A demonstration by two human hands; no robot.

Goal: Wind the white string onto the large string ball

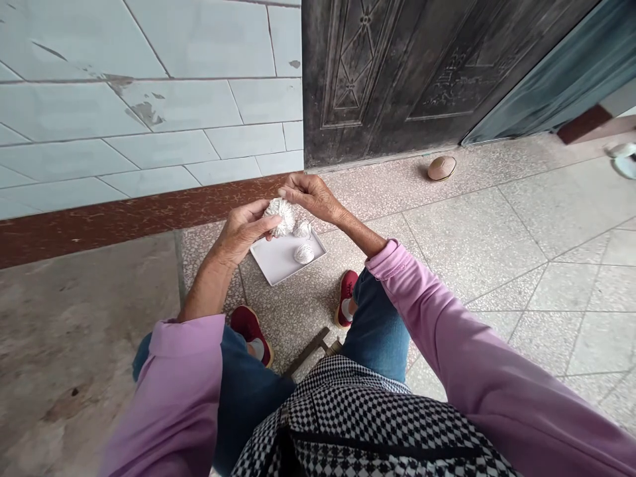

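Left hand grips white bundle (ruffled), right hand alongside

left of the dark panelled door stands a pale tiled wall, chipped in spots, with red-brown skirting. speckled floor tiles spread before the door, paler and brighter to its right, beside a blue-grey surface.

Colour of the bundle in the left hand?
The bundle is white; the head view shows it best.
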